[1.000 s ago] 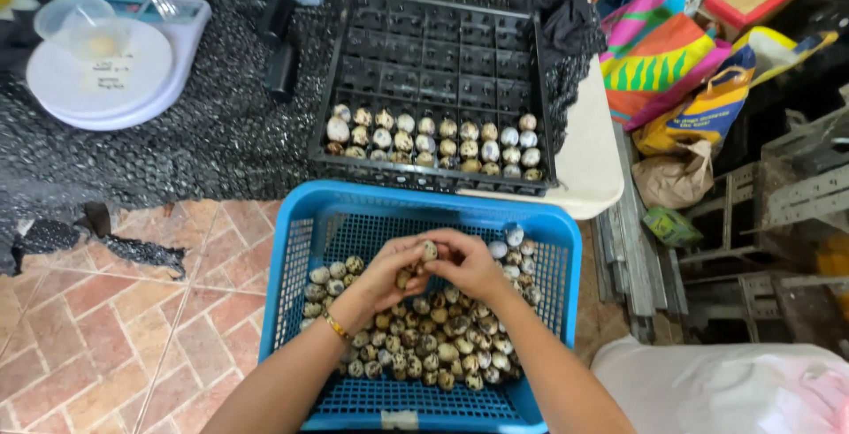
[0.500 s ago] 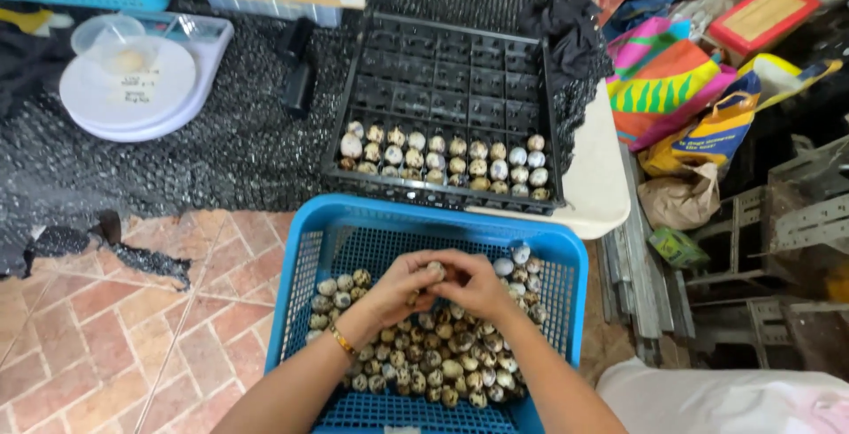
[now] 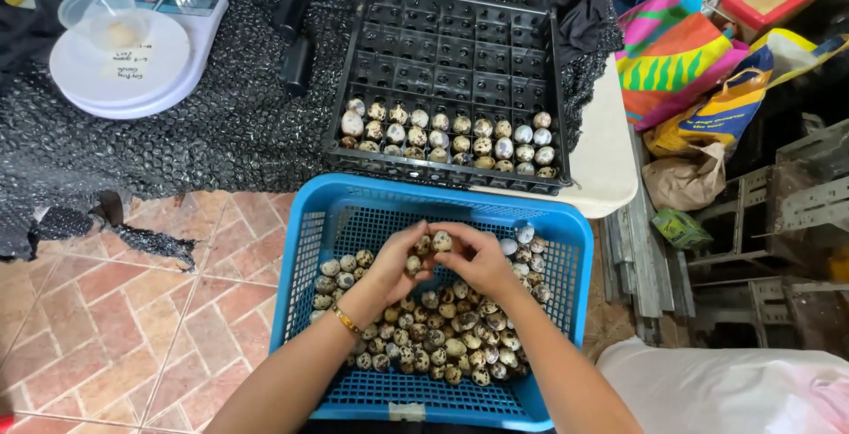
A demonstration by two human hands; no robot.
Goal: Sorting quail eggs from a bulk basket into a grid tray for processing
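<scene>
Both hands are cupping speckled quail eggs (image 3: 439, 242) over the blue basket (image 3: 566, 248), left hand (image 3: 395, 268) and right hand (image 3: 482, 262) pinching a few each. Squeezing too hard risks cracking shells; the black tray (image 3: 447, 41) is waiting at twelve o'clock.

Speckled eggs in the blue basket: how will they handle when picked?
The speckled eggs look small and rounded, so they probably roll easily. Thin shells are likely fragile. Both hands, left hand and right hand, cup several at once, which suggests they are light.

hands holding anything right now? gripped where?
Yes: small speckled eggs, pinched by their sides between the fingertips of left hand and right hand, above the blue basket. Exact count unclear.
</scene>
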